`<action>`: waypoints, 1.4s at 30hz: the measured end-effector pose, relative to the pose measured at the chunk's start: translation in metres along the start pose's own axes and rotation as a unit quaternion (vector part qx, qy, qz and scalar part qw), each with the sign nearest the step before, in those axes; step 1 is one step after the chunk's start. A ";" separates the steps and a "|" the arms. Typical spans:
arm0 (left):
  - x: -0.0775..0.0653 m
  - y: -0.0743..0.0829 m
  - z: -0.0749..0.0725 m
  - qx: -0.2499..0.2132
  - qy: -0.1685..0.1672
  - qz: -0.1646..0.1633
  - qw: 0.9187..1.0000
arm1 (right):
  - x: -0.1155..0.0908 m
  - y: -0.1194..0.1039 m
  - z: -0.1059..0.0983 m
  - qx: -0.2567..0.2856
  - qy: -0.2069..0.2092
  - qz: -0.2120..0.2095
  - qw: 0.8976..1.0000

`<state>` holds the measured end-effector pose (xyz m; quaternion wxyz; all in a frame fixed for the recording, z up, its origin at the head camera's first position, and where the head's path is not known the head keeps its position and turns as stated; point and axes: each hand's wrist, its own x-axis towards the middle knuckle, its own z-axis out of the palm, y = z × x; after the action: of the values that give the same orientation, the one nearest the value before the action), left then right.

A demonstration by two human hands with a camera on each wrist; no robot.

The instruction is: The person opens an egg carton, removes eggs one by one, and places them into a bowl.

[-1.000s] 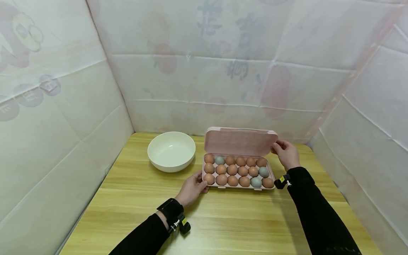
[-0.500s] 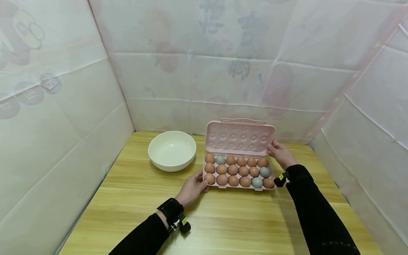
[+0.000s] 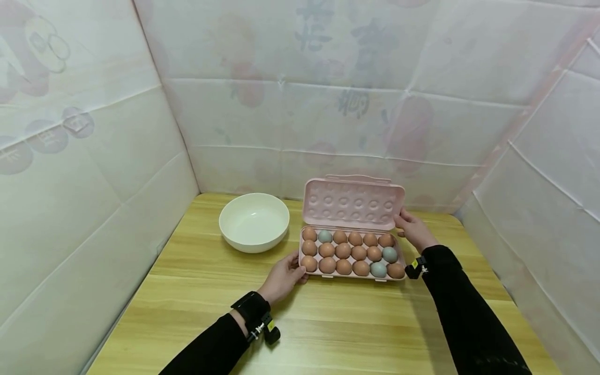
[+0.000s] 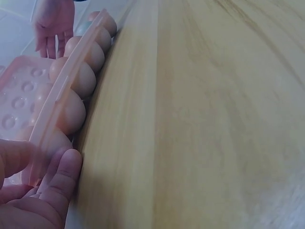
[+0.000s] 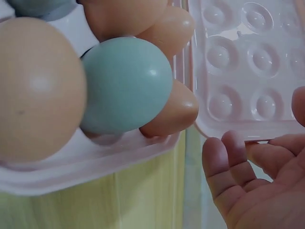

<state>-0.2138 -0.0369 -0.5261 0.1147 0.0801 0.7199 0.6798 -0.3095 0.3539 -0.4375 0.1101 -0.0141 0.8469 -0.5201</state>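
Yellow wood makes up the table (image 3: 342, 328), with the pink egg box (image 3: 356, 277) towards its far side. The lid (image 3: 351, 203) leans farther back than a second ago, dimples clearer; the right hand (image 3: 414, 229) pinches its side edge, the left hand (image 3: 280, 278) the box's near-left corner.

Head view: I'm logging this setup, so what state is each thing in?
Lid: open, raised behind the eggs
Egg tray: full, three rows of six
Eggs: seated in the tray, no cracks visible
Bowl: upright, empty
Left hand: grips the tray's left end
Right hand: holds the lid's right edge
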 end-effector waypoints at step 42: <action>-0.002 -0.002 -0.001 -0.008 0.011 -0.002 1.000 | -0.015 0.011 -0.003 -0.045 0.072 -0.024 0.996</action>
<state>-0.2120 -0.0386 -0.5280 0.1085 0.0706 0.7160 0.6860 -0.2947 0.3632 -0.4431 0.0361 -0.0021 0.8746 -0.4836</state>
